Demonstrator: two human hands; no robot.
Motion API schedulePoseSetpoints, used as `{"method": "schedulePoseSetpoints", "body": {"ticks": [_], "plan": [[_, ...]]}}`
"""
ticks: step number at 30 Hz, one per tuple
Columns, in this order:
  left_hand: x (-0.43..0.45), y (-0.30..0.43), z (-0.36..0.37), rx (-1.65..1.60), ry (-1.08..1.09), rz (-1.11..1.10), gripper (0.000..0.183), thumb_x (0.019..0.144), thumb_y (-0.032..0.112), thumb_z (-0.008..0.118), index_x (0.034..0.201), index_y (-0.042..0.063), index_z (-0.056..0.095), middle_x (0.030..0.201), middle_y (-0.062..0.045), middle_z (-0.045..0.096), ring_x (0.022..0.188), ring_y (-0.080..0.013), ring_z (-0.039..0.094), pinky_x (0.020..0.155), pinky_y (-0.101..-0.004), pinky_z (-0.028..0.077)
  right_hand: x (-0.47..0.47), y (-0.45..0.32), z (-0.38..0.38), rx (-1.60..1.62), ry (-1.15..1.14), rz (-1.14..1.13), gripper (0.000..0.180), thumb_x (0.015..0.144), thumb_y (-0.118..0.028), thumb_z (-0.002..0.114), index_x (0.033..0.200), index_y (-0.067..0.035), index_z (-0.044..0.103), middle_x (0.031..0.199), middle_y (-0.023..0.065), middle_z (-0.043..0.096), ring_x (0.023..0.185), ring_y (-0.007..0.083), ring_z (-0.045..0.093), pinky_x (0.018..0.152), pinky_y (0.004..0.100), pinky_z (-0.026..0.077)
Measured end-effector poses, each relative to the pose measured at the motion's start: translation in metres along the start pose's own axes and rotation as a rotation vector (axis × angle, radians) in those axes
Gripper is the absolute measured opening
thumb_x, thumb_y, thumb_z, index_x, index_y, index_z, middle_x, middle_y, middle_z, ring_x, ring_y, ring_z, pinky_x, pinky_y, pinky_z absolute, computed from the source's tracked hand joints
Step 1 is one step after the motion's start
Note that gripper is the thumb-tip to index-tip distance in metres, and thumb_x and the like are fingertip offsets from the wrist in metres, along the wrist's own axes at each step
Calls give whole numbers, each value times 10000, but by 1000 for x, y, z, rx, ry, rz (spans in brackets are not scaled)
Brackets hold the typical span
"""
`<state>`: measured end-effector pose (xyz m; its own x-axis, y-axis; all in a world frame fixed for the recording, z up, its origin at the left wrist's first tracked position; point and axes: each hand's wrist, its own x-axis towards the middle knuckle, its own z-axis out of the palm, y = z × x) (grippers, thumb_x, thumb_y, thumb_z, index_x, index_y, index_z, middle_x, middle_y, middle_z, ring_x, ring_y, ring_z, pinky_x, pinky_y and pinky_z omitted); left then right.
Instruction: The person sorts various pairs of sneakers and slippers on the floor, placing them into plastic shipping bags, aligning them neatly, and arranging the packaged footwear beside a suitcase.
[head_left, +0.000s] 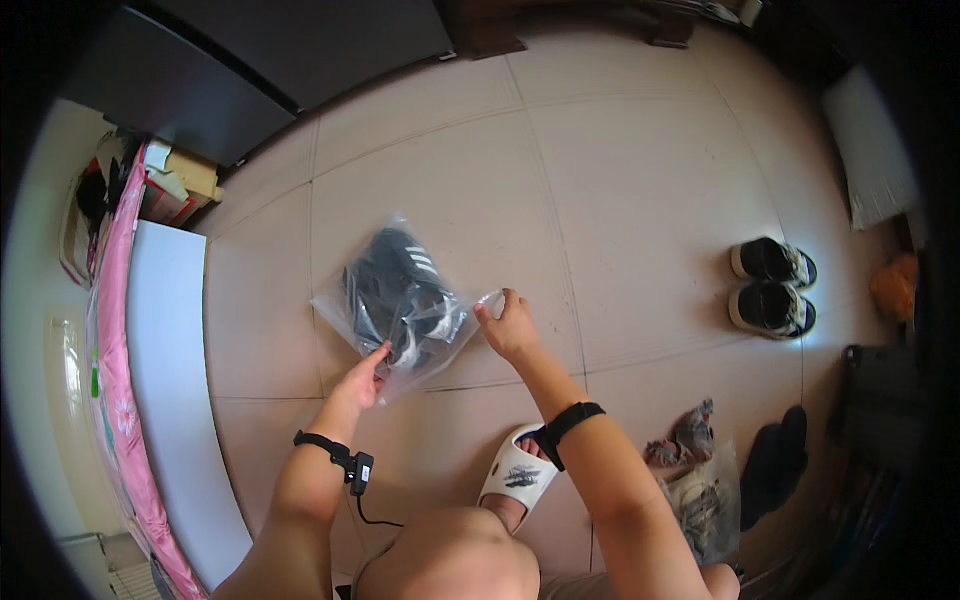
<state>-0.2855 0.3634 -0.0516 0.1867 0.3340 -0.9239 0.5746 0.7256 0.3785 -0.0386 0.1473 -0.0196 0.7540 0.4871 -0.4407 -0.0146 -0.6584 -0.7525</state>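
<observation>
A clear plastic bag (459, 330) lies on the tiled floor before me, with a pair of dark sneakers (397, 277) inside. White stripes show on one shoe through the film, and the shoes' light toes point towards me. My left hand (361, 384) grips the bag's near left edge, thumb on top and the other fingers partly hidden by the film. At the bag's right corner, my right hand (508, 324) holds the plastic edge between thumb and fingers, a little apart from the shoes. Black straps circle both forearms.
My foot in a white slide (517, 476) stands close below the bag. Black-and-white shoes (772, 289) sit at right. Nearer lie a second plastic bag (705, 510), a crumpled patterned cloth (684, 439) and dark footwear (775, 465). A white panel (169, 375) borders the left.
</observation>
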Motion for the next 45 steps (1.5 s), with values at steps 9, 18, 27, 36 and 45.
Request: {"method": "schedulePoseSetpoints", "body": {"ticks": [9, 18, 27, 36, 45], "plan": [[6, -4, -2, -43, -137, 4, 307, 910, 371, 708, 1120, 147, 694, 1045, -20, 732, 948, -188, 668, 745, -332, 504, 17, -42, 34, 387, -483, 256, 927, 759, -659, 789, 1252, 104, 605, 1194, 265, 672, 1181, 389, 638, 1009, 441, 516], [-56, 22, 77, -10, 87, 543, 381, 882, 218, 597, 1183, -9, 648, 1066, -96, 682, 873, -224, 674, 731, -389, 559, -13, -64, -13, 172, -86, 67, 575, 857, -317, 674, 1270, 59, 536, 1353, 311, 496, 1226, 488, 560, 1025, 507, 503], [-200, 69, 282, 369, -306, 820, 211, 856, 158, 569, 850, -26, 672, 846, -93, 662, 759, -198, 659, 609, -359, 543, -170, 41, -312, -1076, 202, -843, 881, 815, -479, 754, 1536, -171, 353, 1568, 163, 389, 1468, 327, 345, 1242, 557, 211], [-324, -15, 458, 871, -676, 846, 240, 860, 198, 588, 787, -19, 660, 773, -69, 657, 666, -158, 597, 594, -342, 485, -356, 136, -416, -1081, 774, -888, 190, 870, -224, 583, 1023, -135, 654, 1099, 57, 620, 1146, 237, 565, 1149, 501, 332], [-436, -117, 535, 1004, -770, 1028, 224, 842, 202, 632, 875, -19, 641, 845, -34, 624, 807, -131, 567, 754, -302, 446, -464, 215, -441, -907, 995, -751, 95, 778, -201, 632, 792, -147, 555, 835, 4, 546, 902, 190, 541, 874, 326, 416]]}}
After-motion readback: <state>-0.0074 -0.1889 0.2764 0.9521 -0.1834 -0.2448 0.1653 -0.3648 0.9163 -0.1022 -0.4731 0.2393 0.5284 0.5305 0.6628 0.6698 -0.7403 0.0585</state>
